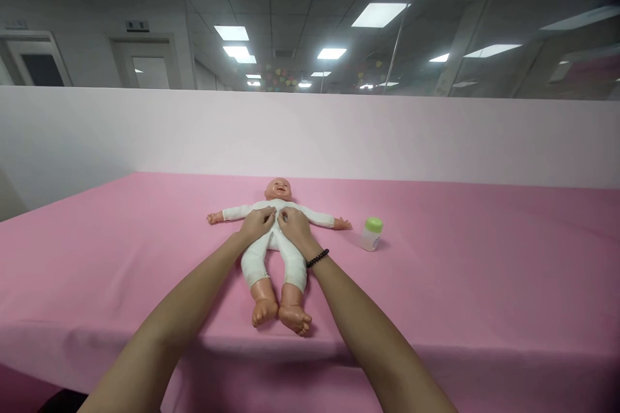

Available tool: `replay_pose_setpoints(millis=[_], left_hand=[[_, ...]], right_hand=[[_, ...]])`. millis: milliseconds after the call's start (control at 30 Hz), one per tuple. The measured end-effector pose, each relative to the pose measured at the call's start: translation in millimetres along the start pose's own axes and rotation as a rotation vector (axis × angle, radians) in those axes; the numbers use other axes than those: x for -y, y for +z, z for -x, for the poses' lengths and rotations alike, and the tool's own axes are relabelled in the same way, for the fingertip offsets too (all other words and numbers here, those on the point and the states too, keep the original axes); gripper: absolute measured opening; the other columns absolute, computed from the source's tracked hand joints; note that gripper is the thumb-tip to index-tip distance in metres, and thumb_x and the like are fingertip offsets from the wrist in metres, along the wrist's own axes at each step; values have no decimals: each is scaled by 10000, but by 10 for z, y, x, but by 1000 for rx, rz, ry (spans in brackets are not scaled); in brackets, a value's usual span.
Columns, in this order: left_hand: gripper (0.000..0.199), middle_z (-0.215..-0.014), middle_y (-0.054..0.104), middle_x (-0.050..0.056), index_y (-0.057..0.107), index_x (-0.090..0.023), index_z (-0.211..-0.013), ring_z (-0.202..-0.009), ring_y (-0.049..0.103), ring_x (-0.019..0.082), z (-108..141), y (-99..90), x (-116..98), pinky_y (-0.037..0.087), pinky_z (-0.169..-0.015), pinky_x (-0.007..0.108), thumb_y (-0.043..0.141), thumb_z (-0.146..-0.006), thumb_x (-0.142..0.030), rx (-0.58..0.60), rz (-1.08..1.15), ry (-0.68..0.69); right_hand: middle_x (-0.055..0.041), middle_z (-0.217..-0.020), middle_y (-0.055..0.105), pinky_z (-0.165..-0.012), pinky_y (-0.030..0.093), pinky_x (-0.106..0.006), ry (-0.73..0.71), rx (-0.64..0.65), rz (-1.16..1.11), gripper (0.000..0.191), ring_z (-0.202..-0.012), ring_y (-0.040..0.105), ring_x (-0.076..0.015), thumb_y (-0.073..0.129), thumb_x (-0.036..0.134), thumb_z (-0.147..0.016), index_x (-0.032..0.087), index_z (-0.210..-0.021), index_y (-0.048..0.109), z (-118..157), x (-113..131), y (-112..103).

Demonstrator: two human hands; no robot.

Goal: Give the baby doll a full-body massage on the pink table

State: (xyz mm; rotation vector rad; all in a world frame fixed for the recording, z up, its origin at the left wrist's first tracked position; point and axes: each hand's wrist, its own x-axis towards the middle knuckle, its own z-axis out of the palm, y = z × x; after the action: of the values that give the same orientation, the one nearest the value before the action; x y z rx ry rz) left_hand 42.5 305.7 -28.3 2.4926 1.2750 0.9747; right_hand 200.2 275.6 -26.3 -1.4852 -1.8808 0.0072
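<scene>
A baby doll [274,243] in a white cloth body lies on its back, with its head at the far side and its feet towards me. Its arms stretch out to both sides. My left hand [258,223] rests on the left side of the doll's torso, fingers bent slightly and touching the cloth. On the other side of the torso, my right hand [295,226] lies in a mirrored pose, its fingertips close to the left ones near the chest. Nothing shows held in either hand. Both hands cover part of the torso.
A small clear bottle with a green cap [372,234] stands right of the doll's outstretched hand. Pink cloth [460,271] covers the table, whose front edge runs just below the doll's feet. Behind rises a white partition [310,135], with glass above it.
</scene>
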Motion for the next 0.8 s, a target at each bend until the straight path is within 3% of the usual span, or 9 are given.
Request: replay_pose_setpoints(millis=[133, 233, 300, 367, 433, 500, 600, 700, 800], left_hand=[[526, -1527, 478, 39, 516, -234, -1439, -1456, 364, 221, -58, 59, 114, 237, -1214, 406, 308, -983, -395, 119, 70, 57], [553, -1610, 337, 43, 421, -219, -1501, -1531, 184, 211, -96, 109, 188, 124, -1245, 425, 298, -991, -392, 168, 17, -14], [566, -1624, 299, 91, 400, -172, -1500, -1539, 145, 223, -99, 123, 199, 130, -1238, 431, 308, -989, -398, 164, -7, -87], [573, -1604, 329, 153, 433, -127, -1459, -1523, 207, 261, -80, 111, 170, 207, -1207, 436, 318, -987, -431, 118, -26, -184], [546, -1480, 495, 208, 551, -106, -1323, -1414, 416, 315, -45, 78, 111, 342, -1113, 437, 340, -977, -471, 40, -63, -253], [455, -1197, 685, 193, 662, -128, -1086, -1152, 622, 314, -8, 40, 42, 439, -971, 414, 368, -965, -453, -43, -111, -254], [384, -883, 735, 110, 691, -174, -839, -870, 670, 248, 18, 10, -27, 467, -849, 364, 375, -953, -360, -104, -94, -147], [357, -989, 755, 73, 731, -193, -938, -923, 670, 222, 3, 19, -26, 481, -881, 328, 396, -936, -316, -72, 52, 10], [399, -1233, 709, 58, 696, -193, -1181, -1132, 636, 219, -33, 46, 22, 449, -1024, 324, 414, -921, -303, -20, 166, 108]], right_hand=[[-114, -1428, 564, -1148, 318, -304, -114, 103, -135, 436, -1345, 488, -186, 361, 205, -985, 105, -1348, 581, -65, -108, 100], [-102, -1601, 331, -1231, 164, -404, -31, 235, -89, 538, -1505, 248, -227, 293, 285, -1022, 94, -1517, 386, -95, -146, 136], [-129, -1632, 240, -1230, 143, -452, 34, 260, -41, 590, -1529, 171, -264, 284, 342, -1029, 62, -1548, 307, -91, -133, 126], [-206, -1604, 274, -1203, 216, -444, 77, 207, 10, 637, -1508, 229, -299, 334, 388, -1016, -3, -1519, 331, -64, -91, 87], [-265, -1462, 476, -1105, 359, -410, 108, 118, 56, 605, -1381, 441, -329, 384, 415, -999, -24, -1403, 488, -25, -34, 35], [-243, -1190, 669, -948, 454, -374, 136, 62, 106, 491, -1122, 628, -316, 400, 407, -993, 34, -1168, 666, 10, 15, -12], [-175, -939, 727, -820, 457, -322, 102, 44, 146, 406, -876, 673, -250, 388, 317, -994, 117, -875, 721, 27, 39, -39], [-129, -974, 734, -847, 448, -296, -30, 63, 61, 366, -893, 663, -210, 378, 263, -994, 146, -914, 716, -1, -5, -5], [-135, -1262, 665, -1033, 395, -298, -130, 112, -65, 375, -1175, 597, -201, 363, 238, -999, 115, -1191, 661, -48, -83, 69]])
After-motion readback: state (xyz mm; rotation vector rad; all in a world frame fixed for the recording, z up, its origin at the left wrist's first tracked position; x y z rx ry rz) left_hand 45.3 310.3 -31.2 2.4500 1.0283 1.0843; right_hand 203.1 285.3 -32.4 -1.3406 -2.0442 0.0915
